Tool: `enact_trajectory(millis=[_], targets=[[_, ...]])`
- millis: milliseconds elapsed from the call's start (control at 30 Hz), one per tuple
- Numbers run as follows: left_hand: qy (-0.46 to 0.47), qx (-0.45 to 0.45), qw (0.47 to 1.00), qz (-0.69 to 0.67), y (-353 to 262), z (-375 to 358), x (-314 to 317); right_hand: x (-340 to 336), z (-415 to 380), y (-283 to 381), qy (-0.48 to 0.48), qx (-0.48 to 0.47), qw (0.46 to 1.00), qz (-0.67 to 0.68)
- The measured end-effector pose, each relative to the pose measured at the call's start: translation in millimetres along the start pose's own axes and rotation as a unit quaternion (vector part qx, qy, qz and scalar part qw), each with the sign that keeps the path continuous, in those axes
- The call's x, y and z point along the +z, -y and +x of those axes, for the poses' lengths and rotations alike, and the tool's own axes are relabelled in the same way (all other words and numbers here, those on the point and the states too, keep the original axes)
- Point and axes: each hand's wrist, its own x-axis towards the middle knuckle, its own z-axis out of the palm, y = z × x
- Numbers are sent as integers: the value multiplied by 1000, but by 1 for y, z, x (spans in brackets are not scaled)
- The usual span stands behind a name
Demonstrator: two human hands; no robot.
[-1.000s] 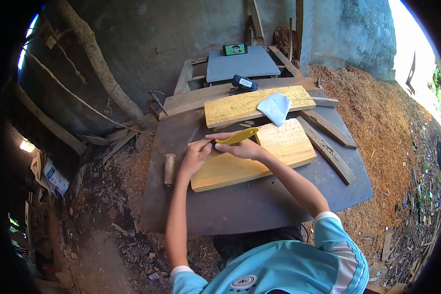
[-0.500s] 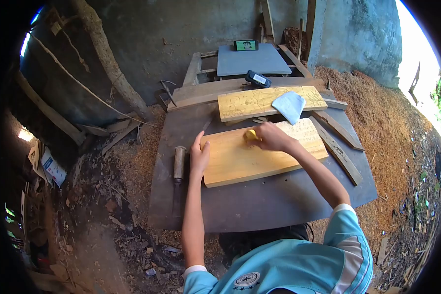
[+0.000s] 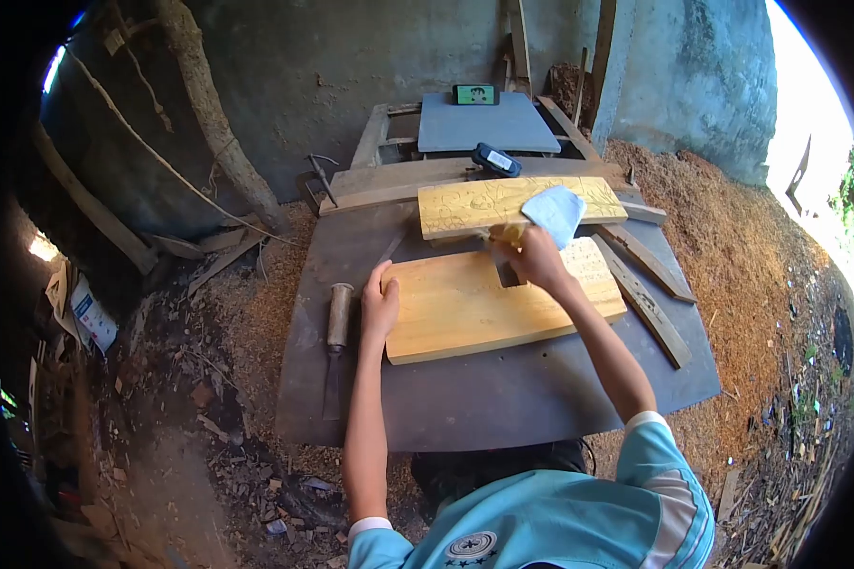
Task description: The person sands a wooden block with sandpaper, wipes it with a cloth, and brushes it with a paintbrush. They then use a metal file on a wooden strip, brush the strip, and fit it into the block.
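A pale yellow wooden board (image 3: pixel 455 318) lies on the dark tabletop (image 3: pixel 427 412). My left hand (image 3: pixel 380 305) rests at its left end with the fingers apart along the edge. Over the board's far edge, my right hand (image 3: pixel 533 256) is closed round a tool (image 3: pixel 509 272) with a yellow top and a dark flat lower part, partly hidden and blurred. Just behind lies a second board (image 3: pixel 465 202) with carved lines, and a light blue cloth (image 3: pixel 554 214) is draped on it near my right hand.
A wooden-handled chisel (image 3: pixel 339 318) lies left of the board. Wooden strips (image 3: pixel 640 299) lie to the right. Farther back are a dark device (image 3: pixel 496 159), a grey panel (image 3: pixel 489 123) and a propped phone (image 3: pixel 475 95). Sawdust (image 3: pixel 731 256) covers the ground at right.
My right hand has moved slightly right with the tool, whose dark lower part now shows. My left hand stays at the board's end. The whole view has shifted a little.
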Motion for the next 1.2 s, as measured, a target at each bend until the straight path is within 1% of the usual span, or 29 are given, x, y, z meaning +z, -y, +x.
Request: enact_trajectory(millis=[33,67,100,133,200,233,267,300,333,400,433,467,533,600,633,667,700,733,767,867,933,967,1000,1033,1067,1100,1200], targets=[[-2,2,1000,2,2,1,0,9,2,-2,17,-74,994,-84],[-6,4,1000,5,4,2,0,18,1,-2,32,-149,974,-166],[-15,25,1000,11,11,4,1,17,-15,39,51,-250,966,-48],[-17,29,999,10,11,7,0,15,-20,56,180,-245,946,111],[-11,27,1000,7,13,6,1,7,-15,74,252,-210,920,213],[-11,21,1000,10,11,4,0,9,1,60,180,-208,954,119],[-9,10,1000,-2,10,3,2,13,23,40,107,-203,973,23],[-6,0,1000,-11,9,2,2,11,35,38,49,-68,996,-34],[-6,-7,1000,-20,7,2,1,8,45,38,-6,-18,985,-173],[-15,13,1000,11,5,1,0,7,37,48,-73,-132,976,-159],[-18,27,999,7,9,3,2,17,22,56,-11,-208,978,-20],[-20,41,999,4,12,5,2,24,12,61,53,-275,952,120],[-13,37,999,3,8,7,0,26,21,52,63,-264,956,108],[-3,19,1000,13,4,1,-1,31,32,26,75,-244,962,102],[-3,10,1000,22,0,0,-1,24,46,24,19,-130,985,113],[-5,4,999,31,-2,1,-1,23,46,23,-3,-121,991,57],[-9,12,1000,22,1,1,-1,15,42,44,-24,-111,994,2],[-13,23,1000,12,7,2,1,27,36,42,-17,-201,975,89],[-16,34,999,3,10,5,2,34,20,61,13,-328,942,65],[-19,0,1000,-20,16,8,3,40,31,59,24,-207,973,102],[-10,-43,998,-46,14,5,0,46,43,52,35,-122,983,130],[-8,-60,996,-63,11,6,1,48,63,32,-61,-101,993,19],[-10,-57,995,-79,11,5,2,44,63,41,-42,-67,996,-41],[-14,-49,994,-95,12,6,3,49,50,58,-24,-176,984,-4],[-16,-40,993,-108,15,8,3,56,39,71,-7,-283,959,33],[-32,-9,982,-188,16,6,3,56,44,75,8,-273,961,37],[-39,-93,979,-175,19,14,1,66,47,75,66,-231,969,57]])
